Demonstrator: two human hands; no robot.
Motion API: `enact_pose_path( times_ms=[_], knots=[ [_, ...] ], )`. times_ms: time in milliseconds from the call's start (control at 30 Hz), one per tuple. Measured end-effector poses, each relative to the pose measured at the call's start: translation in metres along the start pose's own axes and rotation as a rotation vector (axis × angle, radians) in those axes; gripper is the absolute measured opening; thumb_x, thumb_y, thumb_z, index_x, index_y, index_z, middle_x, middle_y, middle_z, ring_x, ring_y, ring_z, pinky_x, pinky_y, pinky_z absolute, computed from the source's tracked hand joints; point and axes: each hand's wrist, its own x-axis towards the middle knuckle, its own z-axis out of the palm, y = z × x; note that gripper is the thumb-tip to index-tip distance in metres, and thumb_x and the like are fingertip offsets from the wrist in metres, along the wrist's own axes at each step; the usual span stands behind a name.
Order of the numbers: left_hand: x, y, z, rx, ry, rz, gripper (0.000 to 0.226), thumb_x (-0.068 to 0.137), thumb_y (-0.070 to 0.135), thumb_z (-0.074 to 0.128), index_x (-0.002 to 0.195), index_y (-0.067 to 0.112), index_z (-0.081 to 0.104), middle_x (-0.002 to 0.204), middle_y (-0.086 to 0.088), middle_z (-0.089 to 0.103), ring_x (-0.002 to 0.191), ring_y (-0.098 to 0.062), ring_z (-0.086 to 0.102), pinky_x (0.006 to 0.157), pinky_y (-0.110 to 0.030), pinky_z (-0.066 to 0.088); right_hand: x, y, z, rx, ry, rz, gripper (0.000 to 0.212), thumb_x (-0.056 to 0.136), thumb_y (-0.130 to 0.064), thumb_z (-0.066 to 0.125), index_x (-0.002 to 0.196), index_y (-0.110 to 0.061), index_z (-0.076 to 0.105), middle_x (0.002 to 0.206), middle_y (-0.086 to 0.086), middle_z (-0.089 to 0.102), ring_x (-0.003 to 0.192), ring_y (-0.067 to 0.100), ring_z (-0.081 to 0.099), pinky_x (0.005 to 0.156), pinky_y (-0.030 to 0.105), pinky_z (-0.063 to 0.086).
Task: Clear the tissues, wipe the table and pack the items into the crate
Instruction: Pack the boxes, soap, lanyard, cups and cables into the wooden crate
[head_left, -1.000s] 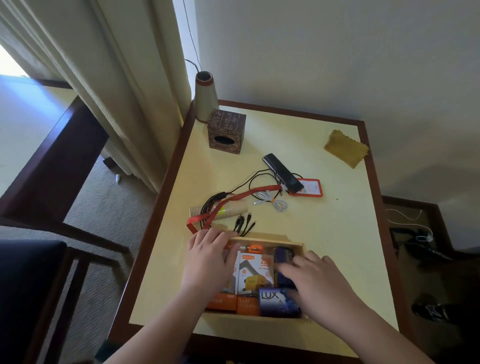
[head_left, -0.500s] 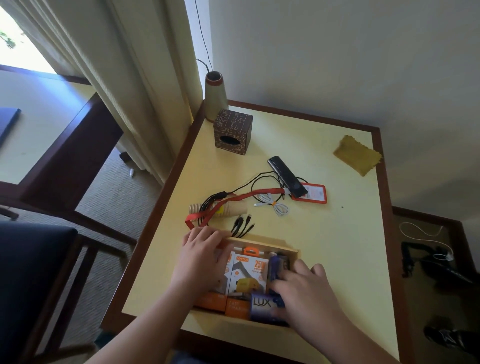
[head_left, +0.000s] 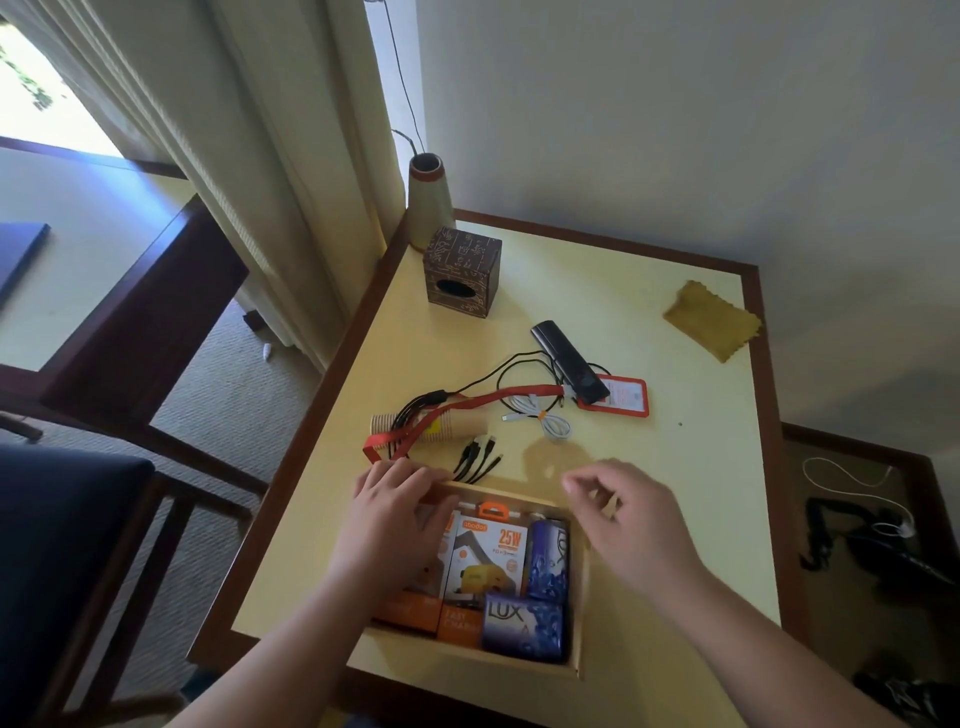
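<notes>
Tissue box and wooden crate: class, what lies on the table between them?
In the head view, between the tissue box and the crate lie a paper cup on its side, tangled black cables and a red lanyard.

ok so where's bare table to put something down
Bare table runs down the right side, between the red card holder, the yellow cloth and the crate. Another free patch lies between the tissue box and the cloth. It is crowded just beyond the crate: cables, lanyard, paper cup.
</notes>
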Motion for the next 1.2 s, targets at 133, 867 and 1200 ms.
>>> enact_pose_path(
  times_ms=[133,867,1200],
  knots=[
    [0.000,0.000,0.000,-0.013,-0.003,-0.001,0.028,0.096,0.055,0.062,0.122,0.043,0.065,0.118,0.024,0.059,0.116,-0.006,0.047,0.111,-0.035,0.034,0.044,0.019,-0.002,0.024,0.068,0.157,0.008,0.098,-0.028,0.067,0.092,-0.031,0.072,0.080,-0.016,0.068,0.071,0.004,0.062,0.063,0.023,0.050],
    [0.000,-0.002,0.000,-0.049,0.024,0.027,0.023,0.097,0.050,0.064,0.119,0.041,0.065,0.114,0.026,0.057,0.114,-0.006,0.048,0.107,-0.030,0.033,0.198,0.092,0.022,-0.417,-0.173,0.373,0.035,0.084,-0.036,0.074,0.116,-0.023,0.069,0.100,0.003,0.067,0.089,0.029,0.064,0.076,0.038,0.057],
    [0.001,0.001,-0.005,-0.066,0.005,0.027,0.027,0.097,0.051,0.063,0.120,0.038,0.068,0.116,0.023,0.060,0.116,-0.006,0.046,0.107,-0.031,0.032,0.147,0.046,-0.010,0.460,0.130,0.481,0.032,0.092,-0.024,0.073,0.124,-0.020,0.074,0.099,-0.002,0.078,0.088,0.020,0.077,0.093,0.041,0.061]
  ],
)
